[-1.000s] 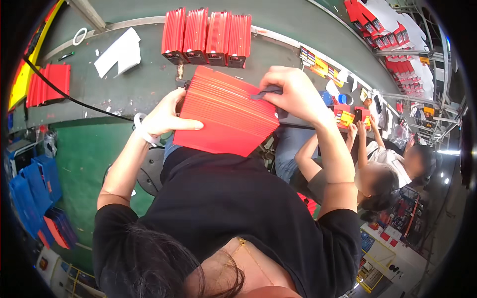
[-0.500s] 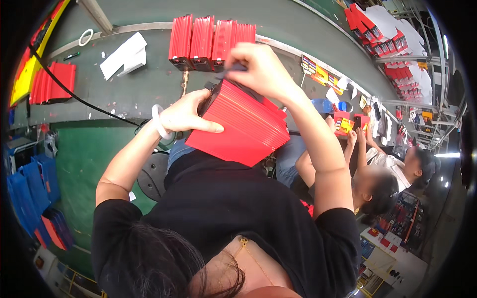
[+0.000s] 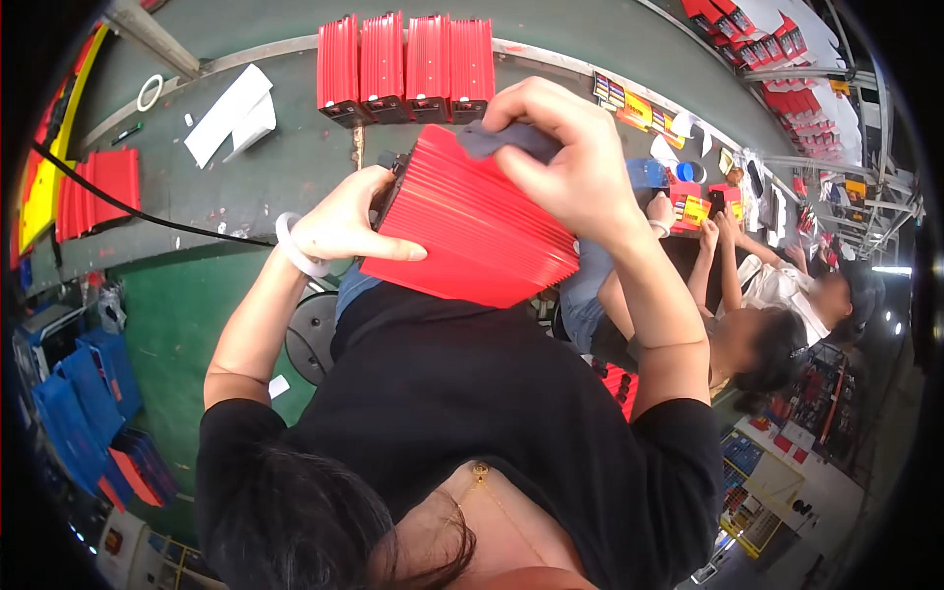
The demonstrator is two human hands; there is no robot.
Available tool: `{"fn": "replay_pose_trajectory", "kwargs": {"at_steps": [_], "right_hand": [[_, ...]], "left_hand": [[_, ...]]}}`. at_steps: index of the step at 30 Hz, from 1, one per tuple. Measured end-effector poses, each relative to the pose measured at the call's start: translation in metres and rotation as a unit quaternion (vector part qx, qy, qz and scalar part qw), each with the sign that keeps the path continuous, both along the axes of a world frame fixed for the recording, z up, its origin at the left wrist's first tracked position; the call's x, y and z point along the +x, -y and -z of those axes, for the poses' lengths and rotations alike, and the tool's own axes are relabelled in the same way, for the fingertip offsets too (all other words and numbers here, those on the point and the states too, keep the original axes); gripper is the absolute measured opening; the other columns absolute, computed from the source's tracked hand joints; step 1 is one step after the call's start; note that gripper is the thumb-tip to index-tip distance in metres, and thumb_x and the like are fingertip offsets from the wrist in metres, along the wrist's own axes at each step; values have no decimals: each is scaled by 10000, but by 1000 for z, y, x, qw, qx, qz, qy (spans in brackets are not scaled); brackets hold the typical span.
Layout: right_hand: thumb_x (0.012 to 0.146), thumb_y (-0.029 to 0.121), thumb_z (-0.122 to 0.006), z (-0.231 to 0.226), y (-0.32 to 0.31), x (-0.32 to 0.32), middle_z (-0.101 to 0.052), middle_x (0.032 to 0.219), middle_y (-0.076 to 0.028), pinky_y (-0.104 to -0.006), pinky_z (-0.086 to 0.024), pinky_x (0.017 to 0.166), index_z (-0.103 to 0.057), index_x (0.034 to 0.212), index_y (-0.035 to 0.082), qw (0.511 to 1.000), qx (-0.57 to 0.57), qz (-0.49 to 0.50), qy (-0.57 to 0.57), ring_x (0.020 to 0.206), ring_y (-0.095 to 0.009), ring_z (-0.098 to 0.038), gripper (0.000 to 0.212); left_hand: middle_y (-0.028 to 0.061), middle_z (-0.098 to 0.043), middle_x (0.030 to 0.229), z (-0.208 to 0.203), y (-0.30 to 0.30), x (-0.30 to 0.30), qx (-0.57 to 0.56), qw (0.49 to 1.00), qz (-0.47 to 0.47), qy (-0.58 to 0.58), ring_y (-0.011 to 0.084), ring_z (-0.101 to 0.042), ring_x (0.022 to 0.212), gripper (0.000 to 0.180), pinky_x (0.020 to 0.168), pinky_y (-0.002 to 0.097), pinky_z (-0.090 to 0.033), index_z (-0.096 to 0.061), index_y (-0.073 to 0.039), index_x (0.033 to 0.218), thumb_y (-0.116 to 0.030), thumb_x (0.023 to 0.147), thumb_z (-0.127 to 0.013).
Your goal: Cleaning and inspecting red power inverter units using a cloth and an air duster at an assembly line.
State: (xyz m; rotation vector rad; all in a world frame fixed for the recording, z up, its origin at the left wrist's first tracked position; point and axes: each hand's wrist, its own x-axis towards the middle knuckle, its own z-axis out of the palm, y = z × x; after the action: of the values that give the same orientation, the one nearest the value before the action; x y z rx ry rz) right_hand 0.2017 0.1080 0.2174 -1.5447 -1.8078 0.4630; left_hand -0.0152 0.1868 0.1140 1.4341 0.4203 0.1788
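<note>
A red ribbed metal case (image 3: 482,216) with a dark end is tilted in front of my body. My left hand (image 3: 349,221) grips its dark left end, the thumb lying along the red side. In my right hand (image 3: 570,157) is a dark grey cloth (image 3: 506,142), pinched between thumb and fingers at the case's upper ribbed face. The fingertips under the cloth are partly hidden. Beyond the case, several similar red cases (image 3: 405,69) stand in a row on the bench.
White paper sheets (image 3: 231,116) lie on the grey bench (image 3: 197,192), with more red cases (image 3: 98,192) at the left. A black cable (image 3: 147,208) crosses the bench edge. Toward the right are a blue-capped bottle (image 3: 649,174) and co-workers' hands (image 3: 713,231). Blue bins (image 3: 84,379) stand lower left.
My right hand has moved right and slightly down with the cloth, from the dark end onto the ribbed face. The case has turned a little, with its ribbed face more visible.
</note>
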Motion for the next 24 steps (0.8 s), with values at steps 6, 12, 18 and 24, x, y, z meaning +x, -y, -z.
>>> {"fn": "replay_pose_trajectory", "kwargs": {"at_steps": [6,12,18,24], "right_hand": [[695,3,-630,12,-3,-6,-615,840,-93,-308,-482,704,-630,861,4,996,-50,-68,20,804,-252,-617,167],[714,4,-613,11,12,17,-602,855,-118,-358,-475,751,-645,901,-7,984,-132,-111,36,852,-285,-598,190],[697,22,-599,-22,37,78,-601,808,-118,-385,-487,705,-669,869,34,926,-235,-117,272,803,-313,-604,186],[708,5,-612,-17,45,71,-609,805,-90,-314,-485,669,-632,891,43,994,-68,40,77,734,-255,-611,188]], "left_hand": [[68,-561,874,10,-4,4,3,1000,12,-15,115,-510,821,606,751,274,-434,-520,76,991,-241,591,-847],[116,-574,1064,9,-4,2,-66,998,5,-3,149,-535,993,658,907,298,-423,-483,81,1117,-148,608,-832],[96,-581,1095,18,6,-15,-64,996,-67,-14,156,-535,1014,692,925,310,-413,-483,62,1159,-123,592,-836],[92,-585,1135,-8,10,-11,-90,995,-27,16,143,-525,1048,708,945,314,-406,-501,40,1200,-83,583,-826]]}}
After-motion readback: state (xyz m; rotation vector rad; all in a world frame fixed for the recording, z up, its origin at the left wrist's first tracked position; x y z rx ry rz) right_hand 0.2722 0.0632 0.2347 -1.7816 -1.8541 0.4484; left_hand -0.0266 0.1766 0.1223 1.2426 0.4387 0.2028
